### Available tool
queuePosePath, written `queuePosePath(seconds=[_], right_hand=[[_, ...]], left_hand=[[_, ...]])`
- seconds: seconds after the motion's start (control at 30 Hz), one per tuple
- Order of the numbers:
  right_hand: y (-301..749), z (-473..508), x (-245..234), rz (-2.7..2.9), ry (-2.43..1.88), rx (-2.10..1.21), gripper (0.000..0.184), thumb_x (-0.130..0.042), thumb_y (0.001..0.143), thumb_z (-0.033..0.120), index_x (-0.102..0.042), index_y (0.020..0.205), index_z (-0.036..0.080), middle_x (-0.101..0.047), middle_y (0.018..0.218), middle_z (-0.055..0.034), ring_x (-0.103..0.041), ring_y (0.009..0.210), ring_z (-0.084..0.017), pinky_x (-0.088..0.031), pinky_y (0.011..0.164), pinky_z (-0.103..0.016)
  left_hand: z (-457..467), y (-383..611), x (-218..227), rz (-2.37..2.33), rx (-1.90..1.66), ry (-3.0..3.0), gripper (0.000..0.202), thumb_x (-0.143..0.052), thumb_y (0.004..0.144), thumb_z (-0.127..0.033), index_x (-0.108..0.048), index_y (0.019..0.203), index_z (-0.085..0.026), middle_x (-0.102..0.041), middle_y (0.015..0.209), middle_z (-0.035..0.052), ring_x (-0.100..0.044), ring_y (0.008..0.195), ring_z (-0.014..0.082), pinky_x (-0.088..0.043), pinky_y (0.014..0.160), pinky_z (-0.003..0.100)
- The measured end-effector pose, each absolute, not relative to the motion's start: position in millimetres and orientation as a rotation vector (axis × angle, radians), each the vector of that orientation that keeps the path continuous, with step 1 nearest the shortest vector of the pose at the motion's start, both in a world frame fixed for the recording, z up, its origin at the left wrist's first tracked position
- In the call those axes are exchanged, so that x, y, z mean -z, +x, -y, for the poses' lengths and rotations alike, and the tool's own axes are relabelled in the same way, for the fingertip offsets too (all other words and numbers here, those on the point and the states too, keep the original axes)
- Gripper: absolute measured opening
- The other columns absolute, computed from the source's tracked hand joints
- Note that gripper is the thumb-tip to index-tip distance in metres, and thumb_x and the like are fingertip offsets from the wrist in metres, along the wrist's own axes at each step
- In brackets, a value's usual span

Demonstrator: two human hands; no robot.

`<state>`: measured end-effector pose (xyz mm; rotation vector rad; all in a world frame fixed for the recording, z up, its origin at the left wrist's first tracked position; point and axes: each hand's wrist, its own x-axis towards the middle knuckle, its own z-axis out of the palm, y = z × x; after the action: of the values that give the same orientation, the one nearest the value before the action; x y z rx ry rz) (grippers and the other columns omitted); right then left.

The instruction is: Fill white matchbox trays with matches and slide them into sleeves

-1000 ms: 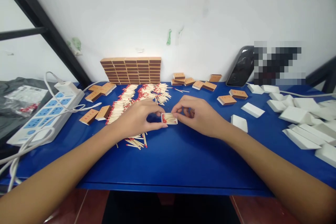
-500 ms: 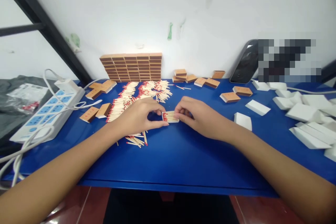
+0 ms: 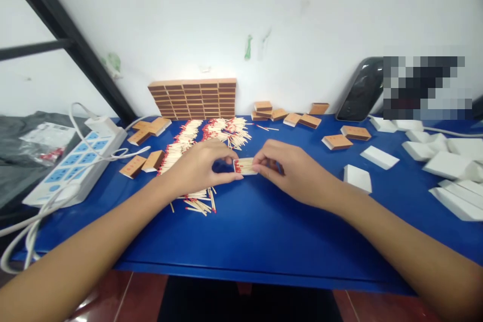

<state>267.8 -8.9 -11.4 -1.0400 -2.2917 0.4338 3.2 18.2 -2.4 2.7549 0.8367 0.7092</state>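
Between my hands, low over the blue table [image 3: 271,231], is a small white matchbox tray [image 3: 249,174] with red-tipped matches [image 3: 246,165] lying lengthwise in it, heads to the left. My left hand [image 3: 204,163] grips the tray's left end between thumb and fingers. At the right end, the fingertips of my right hand [image 3: 292,168] are pinched on the plain ends of the matches; the exact contact is partly hidden. A large heap of loose matches [image 3: 184,136] spreads behind and beneath my left hand, with a few stray ones in front of it.
Stacked matchboxes [image 3: 196,100] form a block against the wall. Several loose brown matchboxes [image 3: 337,142] lie around. White trays [image 3: 445,161] pile up at the right, near a black phone [image 3: 360,90]. A white power strip [image 3: 75,166] with cables stands at the left.
The whole view has shifted slightly, so the table things appear a little further right. Both hands keep nearly the same place at the tray, with small finger movement at its right end.
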Motion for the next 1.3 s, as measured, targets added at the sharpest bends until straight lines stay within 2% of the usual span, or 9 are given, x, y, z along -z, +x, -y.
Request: queuePosePath(seconds=[0.23, 0.4, 0.7, 0.97, 1.13, 1.3], right_hand=[[270.0, 6.1, 13.1, 2.255, -1.019, -0.388, 0.012, -0.063, 0.102, 0.026, -0.071, 0.094, 0.023, -0.066, 0.09, -0.004, -0.058, 0.076, -0.017, -0.045, 0.07, -0.032], [273.2, 4.2, 4.8, 2.176, -1.085, -0.336, 0.014, -0.064, 0.102, 0.027, -0.07, 0.09, 0.022, -0.063, 0.083, -0.0022, -0.055, 0.071, -0.016, -0.044, 0.067, -0.033], [271.1, 2.0, 14.9, 2.24, -1.119, -0.39, 0.014, -0.062, 0.103, 0.027, -0.07, 0.093, 0.023, -0.065, 0.09, -0.003, -0.058, 0.074, -0.017, -0.047, 0.069, -0.033], [272.6, -2.3, 13.2, 2.197, -1.204, -0.422, 0.018, -0.057, 0.106, 0.031, -0.071, 0.096, 0.024, -0.066, 0.095, -0.0033, -0.059, 0.072, -0.017, -0.049, 0.069, -0.035], [273.2, -1.9, 10.7, 2.226, -1.256, -0.454, 0.018, -0.057, 0.106, 0.028, -0.07, 0.095, 0.023, -0.065, 0.095, -0.0037, -0.059, 0.072, -0.016, -0.05, 0.07, -0.036], [273.4, -1.8, 10.4, 2.233, -1.22, -0.432, 0.017, -0.057, 0.105, 0.028, -0.07, 0.096, 0.024, -0.065, 0.097, -0.0042, -0.06, 0.074, -0.017, -0.051, 0.071, -0.036]], left_hand=[[-17.9, 3.0, 1.9, -0.83, -0.678, 2.763, 0.02, -0.084, 0.093, -0.036, -0.077, 0.105, -0.022, -0.077, 0.093, 0.0002, -0.069, 0.089, 0.0189, -0.049, 0.083, 0.033], [-17.4, -0.7, -0.8, -0.878, -0.74, 2.745, 0.026, -0.083, 0.094, -0.042, -0.077, 0.107, -0.02, -0.077, 0.097, 0.0031, -0.069, 0.091, 0.0204, -0.05, 0.084, 0.034], [-18.8, 0.1, 3.8, -0.874, -0.711, 2.725, 0.026, -0.083, 0.093, -0.042, -0.076, 0.103, -0.02, -0.076, 0.093, 0.0022, -0.068, 0.089, 0.0208, -0.049, 0.083, 0.036], [-18.1, -1.7, 5.3, -0.951, -0.675, 2.672, 0.028, -0.083, 0.094, -0.046, -0.076, 0.106, -0.021, -0.076, 0.098, 0.0042, -0.068, 0.095, 0.0233, -0.051, 0.086, 0.037], [-18.3, -3.0, 5.4, -0.971, -0.63, 2.669, 0.029, -0.082, 0.093, -0.046, -0.076, 0.105, -0.021, -0.076, 0.097, 0.0042, -0.068, 0.092, 0.0229, -0.051, 0.083, 0.038], [-19.1, -4.1, 2.4, -0.957, -0.704, 2.692, 0.024, -0.083, 0.093, -0.042, -0.075, 0.101, -0.021, -0.076, 0.096, 0.0042, -0.068, 0.092, 0.0223, -0.052, 0.083, 0.037]])
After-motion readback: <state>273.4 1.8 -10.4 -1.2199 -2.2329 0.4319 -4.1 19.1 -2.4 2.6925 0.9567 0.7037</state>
